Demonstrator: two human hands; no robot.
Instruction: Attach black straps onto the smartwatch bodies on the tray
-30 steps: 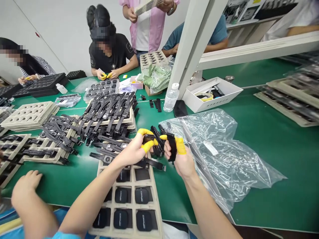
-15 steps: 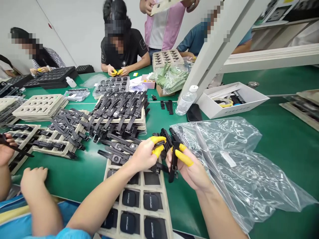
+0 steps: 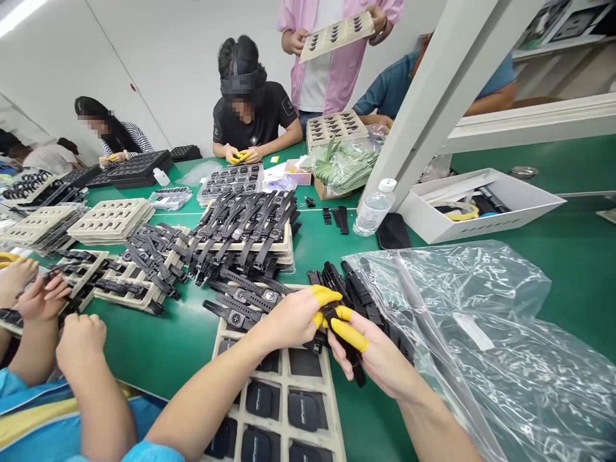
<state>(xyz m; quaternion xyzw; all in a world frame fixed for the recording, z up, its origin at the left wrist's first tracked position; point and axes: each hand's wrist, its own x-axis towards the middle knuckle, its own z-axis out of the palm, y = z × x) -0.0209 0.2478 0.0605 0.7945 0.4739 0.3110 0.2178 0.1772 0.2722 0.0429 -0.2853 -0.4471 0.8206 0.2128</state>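
Observation:
My left hand point(image 3: 296, 321), in yellow finger cots, pinches a small dark watch body, mostly hidden by the fingers. Against it, my right hand point(image 3: 368, 340), also in yellow cots, grips a black watch strap point(image 3: 355, 369) whose free end hangs below the fingers. Both hands meet above the edge of a beige tray point(image 3: 283, 375). In that tray's compartments lie black square pieces point(image 3: 303, 410) with pale lettering. Several black-strapped watches point(image 3: 240, 295) lie across its far end. Just beyond my right hand is a pile of black straps point(image 3: 359, 289), partly under clear plastic.
Stacked trays of watches point(image 3: 245, 224) stand ahead. A clear plastic bag point(image 3: 462, 321) spreads over the right side. Behind it are a bottle point(image 3: 375, 208), a black phone point(image 3: 393, 231) and a white box point(image 3: 481, 205). A co-worker's hands point(image 3: 43, 295) are at the left; others sit opposite.
My hands have come together, bringing the watch body against the strap. The view has shifted, so the scene sits lower and further right. The standing person's tray shows more fully.

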